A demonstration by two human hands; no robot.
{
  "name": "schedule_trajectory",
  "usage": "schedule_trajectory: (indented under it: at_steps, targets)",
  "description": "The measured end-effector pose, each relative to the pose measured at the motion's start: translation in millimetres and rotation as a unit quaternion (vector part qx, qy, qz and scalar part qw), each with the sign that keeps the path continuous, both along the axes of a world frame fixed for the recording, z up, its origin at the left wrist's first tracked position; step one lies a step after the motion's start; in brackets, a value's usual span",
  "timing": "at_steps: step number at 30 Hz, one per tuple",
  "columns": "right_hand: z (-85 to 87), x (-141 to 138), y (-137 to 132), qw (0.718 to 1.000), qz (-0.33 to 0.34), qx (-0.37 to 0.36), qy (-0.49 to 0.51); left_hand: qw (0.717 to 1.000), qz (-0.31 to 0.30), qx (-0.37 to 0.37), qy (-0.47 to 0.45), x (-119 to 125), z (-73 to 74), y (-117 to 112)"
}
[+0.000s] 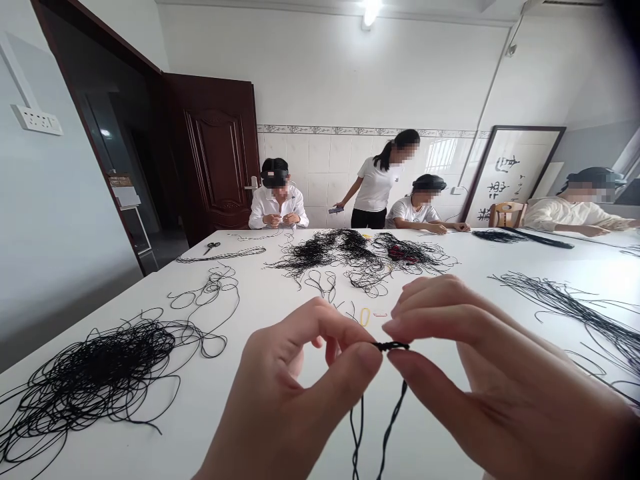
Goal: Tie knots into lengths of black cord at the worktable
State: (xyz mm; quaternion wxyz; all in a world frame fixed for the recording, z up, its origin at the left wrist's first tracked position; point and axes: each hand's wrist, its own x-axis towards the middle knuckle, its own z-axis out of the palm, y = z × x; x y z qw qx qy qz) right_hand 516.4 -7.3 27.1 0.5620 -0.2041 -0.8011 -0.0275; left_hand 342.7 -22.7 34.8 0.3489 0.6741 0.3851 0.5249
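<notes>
Two hands (305,373) (475,360) meet at cord (395,346) before framed characters (499,191).

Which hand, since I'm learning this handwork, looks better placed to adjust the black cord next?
Probably the right hand: its fingertips stand parted around the black cord, seemingly free to adjust it, while the left hand pinches it.

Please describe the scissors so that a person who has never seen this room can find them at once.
Find the dark brown door, then the white table before it. Near the table's far left corner, beside a long strand of black cord, lie the scissors. Their handle loops and blades set them apart from the cords.
</notes>
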Motion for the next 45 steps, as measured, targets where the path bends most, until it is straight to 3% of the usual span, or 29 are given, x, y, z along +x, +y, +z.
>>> schedule_trajectory:
  at_steps: [10,28,38,45]
  targets:
    - [0.9,1.1,2.9,0.999,0.046,-0.02,-0.021,1.0,-0.006,0.01,-0.003,0.8,0.0,-2.0]
    - [-4.6,0.3,1.5,0.998,0.055,-0.028,0.017,0.999,0.012,0.041,0.009,-0.9,-2.5,-2.2]
    - [-4.1,0.4,-0.8,0.999,0.041,-0.016,0.007,1.0,-0.005,0.019,-0.008,-0.3,-2.6,-1.6]
    - [3.4,4.8,1.0,0.997,-0.013,0.06,-0.053,0.999,-0.026,-0.018,-0.002,0.7,-2.5,-1.0]
